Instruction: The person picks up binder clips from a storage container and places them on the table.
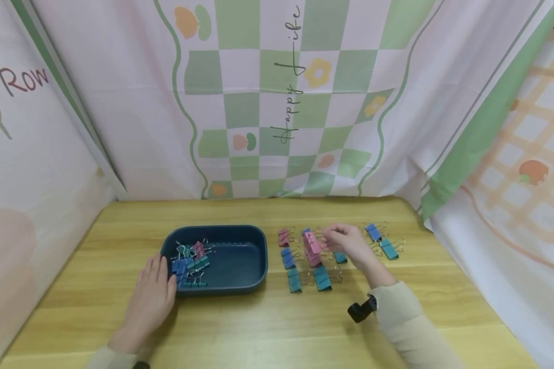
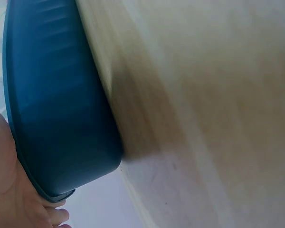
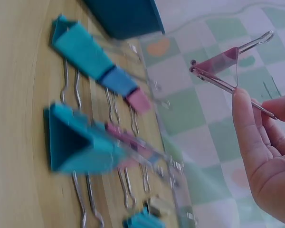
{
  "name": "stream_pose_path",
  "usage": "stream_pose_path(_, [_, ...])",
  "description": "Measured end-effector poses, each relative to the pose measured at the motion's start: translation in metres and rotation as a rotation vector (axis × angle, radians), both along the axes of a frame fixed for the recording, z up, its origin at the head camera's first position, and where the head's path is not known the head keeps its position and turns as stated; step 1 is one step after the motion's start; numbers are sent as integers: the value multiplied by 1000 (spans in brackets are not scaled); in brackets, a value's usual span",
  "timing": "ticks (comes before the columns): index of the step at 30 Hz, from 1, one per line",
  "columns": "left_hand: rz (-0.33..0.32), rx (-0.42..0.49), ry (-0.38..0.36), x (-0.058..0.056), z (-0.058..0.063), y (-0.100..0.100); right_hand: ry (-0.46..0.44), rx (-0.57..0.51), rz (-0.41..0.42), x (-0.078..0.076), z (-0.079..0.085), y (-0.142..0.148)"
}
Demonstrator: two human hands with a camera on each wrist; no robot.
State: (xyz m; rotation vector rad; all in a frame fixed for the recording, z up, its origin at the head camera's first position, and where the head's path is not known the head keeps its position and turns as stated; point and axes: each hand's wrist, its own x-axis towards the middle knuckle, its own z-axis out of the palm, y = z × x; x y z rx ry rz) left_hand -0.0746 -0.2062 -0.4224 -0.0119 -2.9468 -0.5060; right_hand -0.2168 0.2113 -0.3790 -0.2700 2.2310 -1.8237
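In the head view my right hand (image 1: 348,243) holds a pink binder clip (image 1: 311,242) up over the rows of clips on the table. The right wrist view shows thumb and fingertips pinching one wire handle of this pink clip (image 3: 221,62), its body clear of the table. My left hand (image 1: 151,294) rests against the left end of a dark blue tray (image 1: 264,256), fingers lying along the rim. In the left wrist view that hand (image 2: 9,185) touches the tray's rim. Blue, teal and pink clips (image 1: 198,264) lie heaped in the tray's left half.
Just right of the tray stands a column with a dark pink clip (image 1: 283,237), a blue clip (image 1: 288,258) and a teal clip (image 1: 294,281). Another teal clip (image 1: 322,278) is beside them. Farther right lie a blue clip (image 1: 373,232) and a teal clip (image 1: 390,249). Printed curtains (image 1: 295,169) surround the table.
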Motion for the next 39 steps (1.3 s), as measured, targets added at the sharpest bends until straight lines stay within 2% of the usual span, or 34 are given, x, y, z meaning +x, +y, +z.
stream_pose_path(11, [-1, 4, 4, 1, 2, 0, -4, 53, -14, 6, -5, 52])
stream_pose_path(17, [-1, -9, -7, 2, 3, 1, -31, 40, -13, 11, -12, 74])
stream_pose_path(25, [-1, -4, -8, 1, 2, 0, -108, 93, 16, 15, -28, 88])
stream_pose_path(30, [-3, 6, 2, 0, 0, -1, -146, 83, 29, 15, -39, 95])
stream_pose_path(35, [-6, -1, 13, -1, -1, -1, -175, 109, 4, 17, -46, 99])
stream_pose_path(39, [-5, -6, 15, -1, -3, -1, -165, 167, -24, 17, -48, 100])
